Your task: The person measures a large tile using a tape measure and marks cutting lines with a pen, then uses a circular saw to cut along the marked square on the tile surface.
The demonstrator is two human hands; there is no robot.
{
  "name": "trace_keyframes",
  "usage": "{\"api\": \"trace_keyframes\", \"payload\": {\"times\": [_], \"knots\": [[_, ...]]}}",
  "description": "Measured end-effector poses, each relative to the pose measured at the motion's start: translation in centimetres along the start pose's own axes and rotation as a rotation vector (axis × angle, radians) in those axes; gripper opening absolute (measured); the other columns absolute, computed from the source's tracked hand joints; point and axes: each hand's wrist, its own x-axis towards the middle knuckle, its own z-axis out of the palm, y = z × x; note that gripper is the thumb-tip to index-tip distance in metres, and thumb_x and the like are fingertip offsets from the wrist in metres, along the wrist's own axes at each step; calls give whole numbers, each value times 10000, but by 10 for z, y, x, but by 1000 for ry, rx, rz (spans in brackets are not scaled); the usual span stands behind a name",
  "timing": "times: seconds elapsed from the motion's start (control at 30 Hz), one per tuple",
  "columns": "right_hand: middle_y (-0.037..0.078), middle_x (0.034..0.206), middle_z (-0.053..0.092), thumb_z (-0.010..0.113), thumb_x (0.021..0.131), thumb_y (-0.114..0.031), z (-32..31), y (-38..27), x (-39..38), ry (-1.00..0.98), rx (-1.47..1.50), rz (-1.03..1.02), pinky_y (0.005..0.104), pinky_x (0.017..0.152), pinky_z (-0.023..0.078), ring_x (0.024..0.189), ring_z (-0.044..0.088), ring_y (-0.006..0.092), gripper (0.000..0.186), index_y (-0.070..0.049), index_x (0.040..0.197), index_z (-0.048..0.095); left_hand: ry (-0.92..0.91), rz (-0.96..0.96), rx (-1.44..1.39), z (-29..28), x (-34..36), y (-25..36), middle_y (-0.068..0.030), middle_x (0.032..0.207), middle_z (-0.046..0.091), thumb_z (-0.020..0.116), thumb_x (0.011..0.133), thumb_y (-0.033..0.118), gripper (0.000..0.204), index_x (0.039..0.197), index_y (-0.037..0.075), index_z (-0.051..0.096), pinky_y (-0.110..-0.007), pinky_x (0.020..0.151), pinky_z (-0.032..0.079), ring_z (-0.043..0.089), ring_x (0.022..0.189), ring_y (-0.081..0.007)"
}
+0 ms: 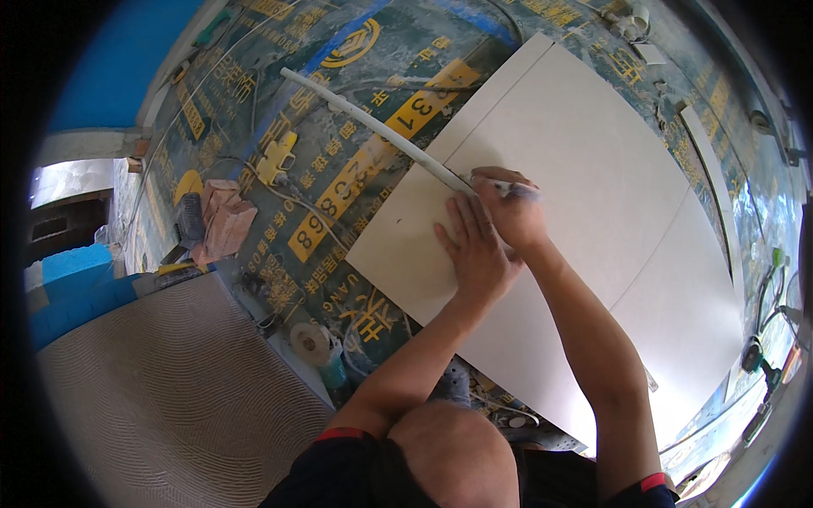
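Observation:
A large pale tile lies in front of me, with thin straight lines running across its face. A long, narrow, pale straightedge reaches from the covered floor at the upper left over the tile's edge to my hands. My left hand rests on the tile beside the straightedge's near end, fingers stretched out and partly spread. Just right of it, my right hand is closed around a marker pen, white and dark, held low over the tile. The pen's tip is hidden by my fingers.
An angle grinder lies at the lower left, beside a surface of combed adhesive. Reddish broken bricks and a yellow power socket with a cable are on the printed floor covering. A long narrow strip lies along the right.

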Motion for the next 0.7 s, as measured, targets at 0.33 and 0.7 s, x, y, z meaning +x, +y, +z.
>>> {"api": "trace_keyframes", "payload": {"times": [0.33,0.7], "knots": [[143,1000,659,660,857,-99,-155,51,-140,-324,-411,-415,420,784,528,923,637,313,267,-26,1102,584,372,176,-382,-12,-15,-76,-328,1396,321,692,859,429,798,1347,-71,307,-588,1083,241,269,1356,-460],[172,1297,520,723,825,-369,-199,114,-317,-235,-519,45,487,1054,387,1258,447,375,689,-114,1394,430,-100,-435,-1071,-53,190,-204,-102,900,664,730,798,218,297,951,-29,666,-355,807,494,636,855,-237]]}}
